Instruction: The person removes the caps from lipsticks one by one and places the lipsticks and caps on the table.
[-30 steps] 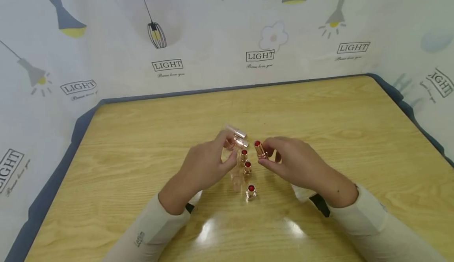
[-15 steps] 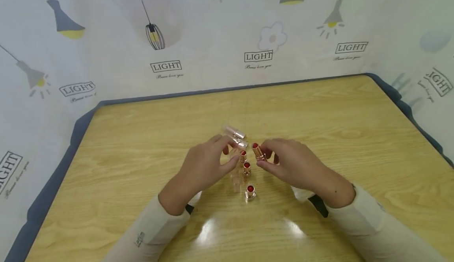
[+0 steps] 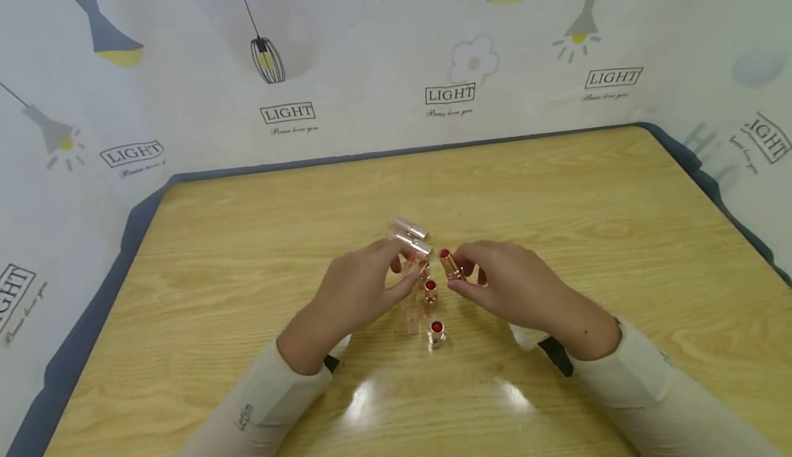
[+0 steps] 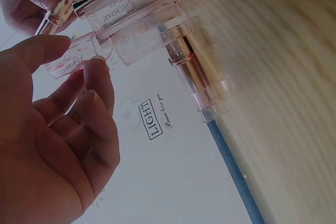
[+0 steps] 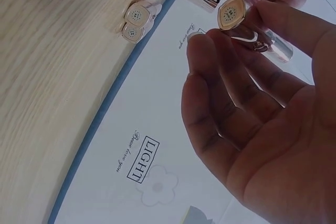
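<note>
Between thumb and forefinger my left hand [image 3: 355, 284] pinches a clear pink lipstick cap [image 4: 67, 62] with "avocado" lettering. My right hand [image 3: 520, 280] grips an uncapped lipstick [image 3: 449, 263], rose-gold with a red tip pointing up; its oval base [image 5: 231, 13] faces the right wrist view. The cap is just left of this lipstick, apart from it in the head view. Below the hands, uncapped red lipsticks stand in a row, one in the middle [image 3: 430, 291] and one nearest the body [image 3: 436, 333]. The farthest is partly hidden behind the left fingers and cap.
Clear caps [image 3: 412, 316] stand left of the row, partly covered by the left hand. Two capped lipsticks [image 3: 410, 227] lie side by side beyond the hands. All rest on a wooden table [image 3: 247, 237], with a patterned cloth [image 3: 371, 65] rising behind its far edge.
My left hand has moved slightly right and toward the body with the cap, now overlapping the farthest standing lipstick. My right hand keeps its grip, with the lipstick shifted slightly left.
</note>
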### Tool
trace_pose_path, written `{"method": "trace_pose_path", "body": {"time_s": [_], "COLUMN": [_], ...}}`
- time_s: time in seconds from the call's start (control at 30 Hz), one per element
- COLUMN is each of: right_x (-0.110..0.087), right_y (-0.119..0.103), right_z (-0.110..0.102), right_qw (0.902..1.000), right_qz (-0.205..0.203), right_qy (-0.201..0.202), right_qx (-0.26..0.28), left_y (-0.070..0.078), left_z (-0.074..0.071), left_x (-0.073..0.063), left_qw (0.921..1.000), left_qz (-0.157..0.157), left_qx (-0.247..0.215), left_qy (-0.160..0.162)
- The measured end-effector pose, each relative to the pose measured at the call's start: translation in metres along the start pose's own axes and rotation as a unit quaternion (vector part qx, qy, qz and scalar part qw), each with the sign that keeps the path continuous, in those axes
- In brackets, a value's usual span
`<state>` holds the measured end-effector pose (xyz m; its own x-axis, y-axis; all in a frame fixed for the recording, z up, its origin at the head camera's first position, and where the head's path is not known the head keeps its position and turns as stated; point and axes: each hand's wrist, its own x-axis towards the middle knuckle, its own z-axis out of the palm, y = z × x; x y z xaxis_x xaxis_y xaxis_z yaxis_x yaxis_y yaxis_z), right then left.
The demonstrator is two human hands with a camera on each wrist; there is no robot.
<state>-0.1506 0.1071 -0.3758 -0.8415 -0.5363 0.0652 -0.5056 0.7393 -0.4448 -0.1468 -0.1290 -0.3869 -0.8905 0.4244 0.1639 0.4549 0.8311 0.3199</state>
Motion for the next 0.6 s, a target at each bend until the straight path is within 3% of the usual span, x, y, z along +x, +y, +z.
{"method": "trace_pose_path", "body": {"time_s": [0.17,0.33,0.5,0.6], "right_x": [0.000,0.000,-0.001,-0.002], "right_y": [-0.001,-0.001,0.000,0.000], "right_z": [0.002,0.005,0.013,0.016], "right_qw": [0.9999,0.9994,0.9961,0.9954], "right_qz": [-0.004,-0.014,-0.055,-0.068], "right_qy": [-0.009,-0.030,-0.068,-0.067], "right_qx": [0.003,0.006,-0.005,-0.015], "left_y": [0.000,0.000,0.001,0.001], "left_z": [0.001,0.001,0.002,0.002], "left_x": [-0.001,-0.001,-0.001,-0.001], "left_qw": [1.0000,0.9999,0.9998,0.9997], "left_qz": [0.005,0.003,0.010,0.021], "left_qx": [0.000,-0.007,-0.002,-0.001], "left_qy": [0.005,-0.012,-0.016,-0.015]}}
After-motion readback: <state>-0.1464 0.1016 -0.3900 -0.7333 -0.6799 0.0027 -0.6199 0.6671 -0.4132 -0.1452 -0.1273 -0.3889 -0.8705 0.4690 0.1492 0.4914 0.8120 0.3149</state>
